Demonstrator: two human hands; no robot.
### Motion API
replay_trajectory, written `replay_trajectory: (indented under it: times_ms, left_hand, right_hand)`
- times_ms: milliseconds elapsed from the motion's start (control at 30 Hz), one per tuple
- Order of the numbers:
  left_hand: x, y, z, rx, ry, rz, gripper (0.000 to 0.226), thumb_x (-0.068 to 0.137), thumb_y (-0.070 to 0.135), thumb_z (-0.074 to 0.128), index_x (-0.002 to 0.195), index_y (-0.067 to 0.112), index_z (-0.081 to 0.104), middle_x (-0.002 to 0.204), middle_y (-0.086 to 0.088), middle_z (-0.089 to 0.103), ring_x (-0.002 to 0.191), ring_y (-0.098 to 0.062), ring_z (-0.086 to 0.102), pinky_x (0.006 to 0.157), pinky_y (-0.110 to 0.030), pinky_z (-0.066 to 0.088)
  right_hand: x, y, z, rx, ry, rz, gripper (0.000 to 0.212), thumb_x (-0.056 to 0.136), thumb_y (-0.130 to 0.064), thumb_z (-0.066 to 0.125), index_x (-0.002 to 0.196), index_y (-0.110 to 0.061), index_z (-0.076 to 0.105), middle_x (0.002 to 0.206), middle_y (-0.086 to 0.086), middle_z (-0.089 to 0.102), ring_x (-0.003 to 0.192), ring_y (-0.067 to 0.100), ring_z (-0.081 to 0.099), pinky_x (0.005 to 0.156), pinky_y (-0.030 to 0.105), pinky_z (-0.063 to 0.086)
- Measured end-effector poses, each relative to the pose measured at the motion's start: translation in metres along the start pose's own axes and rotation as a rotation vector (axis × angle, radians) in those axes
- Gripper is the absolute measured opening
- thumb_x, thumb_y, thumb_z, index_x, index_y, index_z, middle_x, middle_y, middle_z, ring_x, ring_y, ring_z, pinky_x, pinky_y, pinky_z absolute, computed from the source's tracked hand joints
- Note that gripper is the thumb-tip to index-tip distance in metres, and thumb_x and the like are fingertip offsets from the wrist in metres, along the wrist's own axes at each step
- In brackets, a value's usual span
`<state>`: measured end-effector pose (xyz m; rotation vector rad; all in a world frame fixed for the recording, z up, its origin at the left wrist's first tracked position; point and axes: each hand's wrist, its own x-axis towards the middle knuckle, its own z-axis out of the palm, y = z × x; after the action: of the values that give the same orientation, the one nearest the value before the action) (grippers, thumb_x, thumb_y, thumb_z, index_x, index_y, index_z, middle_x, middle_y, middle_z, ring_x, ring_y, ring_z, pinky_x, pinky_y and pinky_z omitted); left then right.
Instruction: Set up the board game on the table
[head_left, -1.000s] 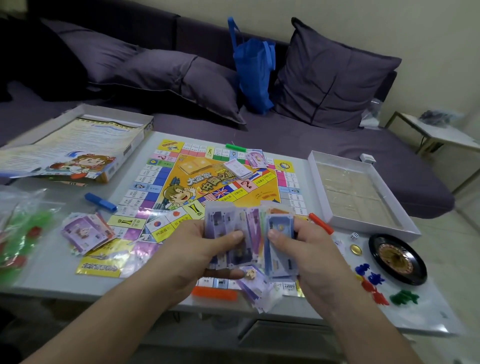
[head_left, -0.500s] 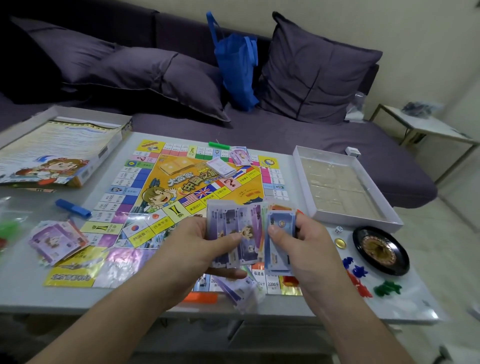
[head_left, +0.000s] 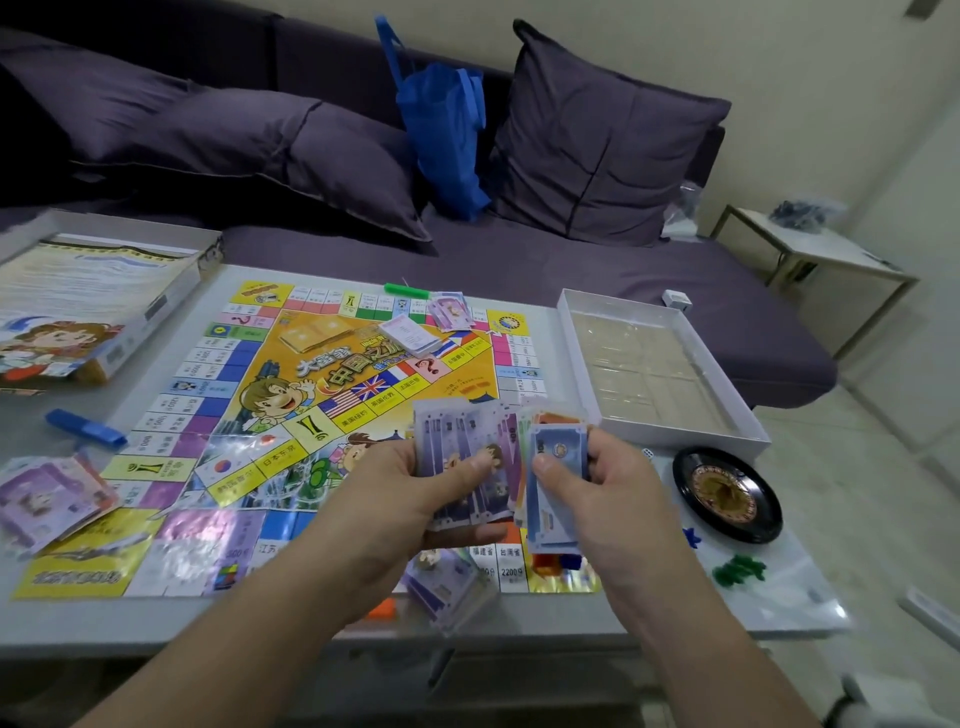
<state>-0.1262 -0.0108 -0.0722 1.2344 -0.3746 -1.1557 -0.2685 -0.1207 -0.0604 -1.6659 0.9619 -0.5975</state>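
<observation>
Both hands' grip (head_left: 511, 478) holds banknotes (head_left: 467, 457) above board (head_left: 218, 415).

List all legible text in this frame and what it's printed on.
"2200", "福建省" and "台湾省": near-edge squares of the game board.
"日本东京": yellow strip on the board.
"?": pink centre square.
"大富翁" and "中国之旅": centre title, stylised, my best reading.
"500": purple corner square, faint.
Play-money notes in the hands, box lid, card stack: print too small or blurred.
</observation>
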Motion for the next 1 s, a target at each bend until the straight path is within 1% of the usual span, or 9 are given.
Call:
replay_trajectory:
  times_ms: [133,267,367,467,533,633,700,867,1000]
  left_hand:
    - [0.011,0.003,0.002,0.019,0.024,-0.004,0.024,0.095,0.011,0.068,0.115,-0.002,0.070,0.102,-0.018,0.079,0.092,-0.036,0.079,0.073,-0.042,0.066]
    - [0.018,0.005,0.000,0.023,0.097,-0.039,0.013,0.098,0.009,0.066,0.108,0.001,0.069,0.095,-0.017,0.080,0.088,-0.035,0.079,0.071,-0.042,0.066]
    - [0.021,0.005,0.000,0.022,0.103,-0.049,0.015,0.097,0.010,0.066,0.109,0.000,0.069,0.094,-0.017,0.080,0.086,-0.035,0.079,0.070,-0.041,0.066]
    - [0.023,0.004,0.000,0.021,0.100,-0.053,0.016,0.097,0.010,0.066,0.110,0.001,0.068,0.094,-0.016,0.080,0.086,-0.035,0.080,0.071,-0.042,0.065]
    - [0.025,0.004,-0.001,0.028,0.101,-0.058,0.018,0.097,0.011,0.066,0.112,0.001,0.068,0.095,-0.016,0.081,0.086,-0.035,0.080,0.070,-0.042,0.065]
    - [0.027,0.003,-0.002,0.040,0.101,-0.065,0.020,0.097,0.012,0.067,0.114,0.002,0.066,0.097,-0.016,0.080,0.087,-0.035,0.079,0.067,-0.040,0.066]
    - [0.027,0.003,-0.003,0.045,0.099,-0.064,0.020,0.097,0.011,0.067,0.114,0.001,0.066,0.097,-0.016,0.080,0.087,-0.035,0.079,0.067,-0.039,0.066]
    - [0.025,0.003,-0.004,0.041,0.115,-0.072,0.016,0.095,0.011,0.069,0.108,0.000,0.068,0.094,-0.020,0.080,0.086,-0.036,0.079,0.067,-0.040,0.066]
    - [0.020,0.004,-0.006,0.012,0.109,-0.095,0.019,0.094,0.010,0.070,0.108,-0.003,0.068,0.096,-0.023,0.078,0.086,-0.039,0.079,0.066,-0.041,0.066]
  right_hand:
    - [0.021,-0.010,-0.036,-0.100,0.112,0.020,0.011,0.102,-0.018,0.064,0.099,-0.023,0.073,0.081,-0.002,0.074,0.072,0.015,0.071,0.059,0.029,0.053]
    - [0.066,-0.004,-0.078,-0.402,0.200,-0.048,0.011,0.099,-0.012,0.065,0.092,-0.018,0.069,0.081,0.007,0.068,0.074,0.024,0.063,0.063,0.032,0.046]
    - [0.096,0.010,-0.088,-0.625,0.112,0.014,0.014,0.098,-0.011,0.063,0.095,-0.023,0.071,0.083,0.001,0.067,0.076,0.018,0.062,0.062,0.029,0.047]
    - [0.115,0.018,-0.083,-0.798,-0.017,0.044,0.024,0.097,-0.009,0.063,0.080,-0.027,0.066,0.076,0.002,0.066,0.067,0.014,0.059,0.054,0.026,0.039]
    - [0.121,0.024,-0.077,-0.879,-0.071,0.068,0.029,0.096,-0.010,0.064,0.074,-0.028,0.062,0.077,0.002,0.064,0.067,0.013,0.057,0.054,0.027,0.037]
    - [0.126,0.029,-0.074,-0.945,-0.090,0.084,0.026,0.095,-0.010,0.063,0.080,-0.030,0.061,0.086,0.000,0.064,0.075,0.012,0.059,0.054,0.026,0.039]
    - [0.126,0.029,-0.075,-0.964,-0.074,0.090,0.025,0.093,-0.008,0.061,0.081,-0.029,0.063,0.086,0.001,0.065,0.075,0.015,0.061,0.053,0.027,0.041]
    - [0.121,0.026,-0.077,-0.988,-0.037,0.091,0.015,0.095,-0.006,0.058,0.094,-0.013,0.071,0.087,0.007,0.068,0.072,0.016,0.060,0.054,0.026,0.044]
    - [0.113,0.023,-0.076,-0.974,-0.019,0.113,0.016,0.098,-0.006,0.056,0.089,-0.013,0.068,0.082,0.006,0.067,0.070,0.016,0.060,0.053,0.026,0.042]
